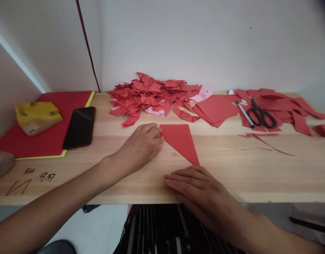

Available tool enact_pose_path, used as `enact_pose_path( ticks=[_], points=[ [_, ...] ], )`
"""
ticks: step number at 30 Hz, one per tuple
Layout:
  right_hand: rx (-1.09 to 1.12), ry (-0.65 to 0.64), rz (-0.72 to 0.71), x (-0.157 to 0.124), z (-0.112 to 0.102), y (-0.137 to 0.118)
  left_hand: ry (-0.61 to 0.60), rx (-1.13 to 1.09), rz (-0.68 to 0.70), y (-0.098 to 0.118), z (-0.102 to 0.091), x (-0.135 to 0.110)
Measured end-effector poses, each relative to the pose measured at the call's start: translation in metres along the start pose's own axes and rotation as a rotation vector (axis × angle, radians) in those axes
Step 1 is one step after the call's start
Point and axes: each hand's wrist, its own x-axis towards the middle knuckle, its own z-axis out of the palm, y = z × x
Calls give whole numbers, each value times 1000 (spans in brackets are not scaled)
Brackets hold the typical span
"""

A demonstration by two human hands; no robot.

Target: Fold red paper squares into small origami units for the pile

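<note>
A red sheet of paper (181, 141), folded into a triangle, lies on the wooden table (297, 176) in front of me. At its upper left corner, my left hand (143, 144) has its fingers curled together on the paper's edge. My right hand (196, 188) lies nearly flat by the lower corner, near the table's front edge, with fingers stretched out to the left and nothing in them. Beyond the triangle is a heap of folded red paper pieces (149, 93), with some pink among them. Right of that heap sits a stack of red paper squares (218, 108).
Scissors (261, 116) and a marker (245, 114) rest on red paper scraps (281, 102) at the right. Thin red strips (265, 139) lie nearer. Leftward are a phone (79, 127), a yellow package (37, 118) and large red sheets (72, 98). A wall backs the table.
</note>
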Motion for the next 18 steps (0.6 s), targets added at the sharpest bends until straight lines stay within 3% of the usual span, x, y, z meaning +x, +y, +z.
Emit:
enact_pose_path(
  ticks=[4,9,14,18],
  points=[
    [-225,60,-4,3,-5,21,-19,-36,-5,-2,1,3],
    [-485,-15,71,0,-4,44,-27,22,-52,7,3,3],
    [-573,-48,50,-6,8,28,59,7,27,37,5,-10],
    [-577,-11,49,-7,16,9,-42,-32,-20,49,8,-23]
  ],
)
